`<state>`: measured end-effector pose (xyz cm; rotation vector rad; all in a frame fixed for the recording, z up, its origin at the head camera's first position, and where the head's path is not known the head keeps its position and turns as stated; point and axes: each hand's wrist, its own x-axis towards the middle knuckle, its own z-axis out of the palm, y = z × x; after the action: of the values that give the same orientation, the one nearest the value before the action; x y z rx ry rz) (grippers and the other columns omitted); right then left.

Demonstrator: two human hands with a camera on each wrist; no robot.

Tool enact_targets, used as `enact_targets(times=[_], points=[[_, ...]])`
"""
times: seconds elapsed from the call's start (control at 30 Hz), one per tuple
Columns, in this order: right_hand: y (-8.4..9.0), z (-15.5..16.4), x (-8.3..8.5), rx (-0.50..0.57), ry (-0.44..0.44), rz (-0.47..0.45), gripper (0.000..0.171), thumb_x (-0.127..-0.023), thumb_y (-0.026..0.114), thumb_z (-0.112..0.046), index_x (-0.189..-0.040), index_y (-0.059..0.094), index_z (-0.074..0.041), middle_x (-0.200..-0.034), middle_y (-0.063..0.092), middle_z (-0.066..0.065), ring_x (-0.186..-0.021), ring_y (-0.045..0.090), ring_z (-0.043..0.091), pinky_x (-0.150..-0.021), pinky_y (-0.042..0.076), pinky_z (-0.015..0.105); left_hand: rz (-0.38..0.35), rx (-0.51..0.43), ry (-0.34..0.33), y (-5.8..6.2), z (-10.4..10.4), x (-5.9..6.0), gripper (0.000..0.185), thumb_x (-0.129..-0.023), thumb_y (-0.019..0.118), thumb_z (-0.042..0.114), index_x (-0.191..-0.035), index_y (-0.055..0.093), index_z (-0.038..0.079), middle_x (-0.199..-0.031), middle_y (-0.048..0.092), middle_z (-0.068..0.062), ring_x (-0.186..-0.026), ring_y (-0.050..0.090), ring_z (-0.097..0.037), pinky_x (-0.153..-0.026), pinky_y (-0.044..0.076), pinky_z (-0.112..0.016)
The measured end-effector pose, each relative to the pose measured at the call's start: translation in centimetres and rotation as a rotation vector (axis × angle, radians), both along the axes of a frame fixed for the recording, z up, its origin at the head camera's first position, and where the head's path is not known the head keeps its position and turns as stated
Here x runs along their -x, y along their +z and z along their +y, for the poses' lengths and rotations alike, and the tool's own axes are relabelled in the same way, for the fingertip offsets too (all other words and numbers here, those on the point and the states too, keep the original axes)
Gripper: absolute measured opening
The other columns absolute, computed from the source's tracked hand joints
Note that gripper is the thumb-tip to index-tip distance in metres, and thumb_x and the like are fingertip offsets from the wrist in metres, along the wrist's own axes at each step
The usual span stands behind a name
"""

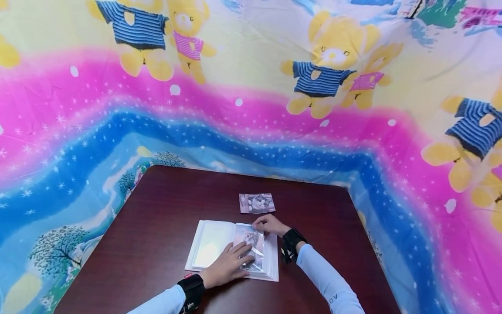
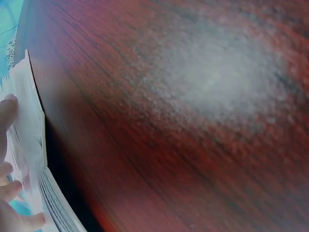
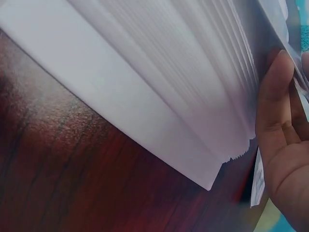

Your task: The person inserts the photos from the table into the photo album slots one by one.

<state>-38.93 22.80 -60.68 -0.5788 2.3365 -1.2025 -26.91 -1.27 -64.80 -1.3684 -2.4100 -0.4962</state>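
Note:
A white photo album [image 1: 213, 244] lies spread on the table, its left page blank. On the right page, a cat photo [image 1: 251, 237] shows beneath a shiny clear sleeve [image 1: 257, 261]. My left hand [image 1: 229, 264] rests on this page with its fingers spread and straight, partly covering the photo. At the page's upper right corner, my right hand [image 1: 270, 225] pinches the edge. The right wrist view has the right thumb [image 3: 277, 77] against the underside of the lifted album page [image 3: 275, 21], fanned leaves below it. In the left wrist view, left fingers [image 2: 7, 113] lie over the album.
A loose cat photo [image 1: 257, 203] lies on the dark wooden table [image 1: 164, 209] beyond the album. A bear-printed cloth [image 1: 243, 117] hangs behind the table and along its sides.

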Motion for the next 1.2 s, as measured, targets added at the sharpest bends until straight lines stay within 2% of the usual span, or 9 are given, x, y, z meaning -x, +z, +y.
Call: enact_targets(times=[0.07,0.17,0.3,0.4,0.5,0.6,0.77,1.0,1.2], points=[[0.1,0.0,-0.1,0.031,-0.014,-0.01,0.031,-0.1,0.059,-0.016,-0.123,0.065,0.005,-0.11,0.067,0.015,-0.074,0.055,0.013,-0.061,0.052,0.031,-0.062,-0.037,0.005,0.3,0.1,0.1,0.056,-0.086,0.075,0.042,-0.131,0.061,0.012,-0.141,0.051,-0.02,-0.13,0.047,-0.04,-0.094,0.044,-0.063],[0.6,-0.5,-0.9,0.132,-0.085,-0.04,0.042,-0.104,0.053,-0.019,-0.135,0.052,0.008,-0.117,0.064,0.018,-0.075,0.06,0.014,-0.064,0.056,0.035,-0.268,-0.181,0.04,1.3,0.3,0.3,0.064,-0.089,0.072,0.038,-0.138,0.053,0.003,-0.142,0.049,-0.023,-0.131,0.045,-0.042,-0.099,0.041,-0.061],[1.2,-2.7,-3.0,0.348,-0.17,-0.112,0.05,-0.108,0.042,-0.026,-0.142,0.04,0.011,-0.117,0.062,0.027,-0.087,0.068,0.029,-0.075,0.058,0.045,-0.567,-0.473,0.197,3.4,-0.2,0.7,0.059,-0.099,0.059,0.034,-0.143,0.044,-0.002,-0.142,0.05,-0.022,-0.126,0.05,-0.039,-0.1,0.043,-0.055],[1.4,-4.9,-4.6,0.434,-0.126,-0.138,0.05,-0.11,0.036,-0.027,-0.143,0.037,0.01,-0.124,0.059,0.031,-0.103,0.065,0.043,-0.081,0.056,0.053,-0.644,-0.643,0.31,4.9,-1.4,1.7,0.049,-0.103,0.052,0.029,-0.141,0.045,-0.001,-0.136,0.054,-0.022,-0.113,0.06,-0.036,-0.088,0.051,-0.05],[1.4,-7.0,-5.8,0.381,-0.015,-0.112,0.048,-0.11,0.034,-0.028,-0.148,0.037,0.002,-0.14,0.052,0.025,-0.119,0.056,0.043,-0.087,0.053,0.053,-0.625,-0.724,0.384,6.1,-3.0,3.0,0.044,-0.1,0.058,0.02,-0.138,0.048,0.0,-0.128,0.059,-0.024,-0.096,0.067,-0.034,-0.075,0.056,-0.043],[1.0,-8.5,-6.7,0.243,0.099,-0.019,0.05,-0.109,0.034,-0.034,-0.15,0.04,-0.006,-0.148,0.046,0.014,-0.131,0.048,0.031,-0.096,0.05,0.044,-0.568,-0.702,0.464,6.3,-4.7,4.0,0.048,-0.092,0.068,0.011,-0.136,0.051,0.003,-0.123,0.061,-0.025,-0.09,0.068,-0.035,-0.071,0.057,-0.041],[0.2,-8.9,-7.1,0.12,0.201,0.19,0.047,-0.108,0.04,-0.029,-0.143,0.049,0.002,-0.145,0.05,0.016,-0.133,0.047,0.024,-0.1,0.047,0.034,-0.484,-0.595,0.523,4.6,-6.5,4.8,0.063,-0.074,0.076,-0.006,-0.133,0.054,-0.002,-0.125,0.055,-0.026,-0.095,0.064,-0.037,-0.076,0.055,-0.046],[0.2,-4.8,-6.0,0.085,0.055,0.233,0.04,-0.105,0.049,-0.018,-0.136,0.053,0.008,-0.139,0.053,0.022,-0.128,0.05,0.036,-0.102,0.044,0.044,-0.378,-0.487,0.535,2.4,-6.9,4.4,0.059,-0.068,0.073,-0.014,-0.125,0.059,-0.005,-0.134,0.048,-0.033,-0.115,0.054,-0.05,-0.085,0.047,-0.063],[0.2,-0.8,-5.6,0.016,-0.042,0.141,0.041,-0.105,0.049,-0.016,-0.136,0.052,0.009,-0.144,0.045,0.028,-0.133,0.04,0.045,-0.105,0.036,0.059,-0.134,-0.279,0.403,1.0,-6.0,3.8,0.041,-0.07,0.071,-0.01,-0.11,0.068,-0.002,-0.127,0.06,-0.027,-0.119,0.053,-0.049,-0.089,0.043,-0.068]])
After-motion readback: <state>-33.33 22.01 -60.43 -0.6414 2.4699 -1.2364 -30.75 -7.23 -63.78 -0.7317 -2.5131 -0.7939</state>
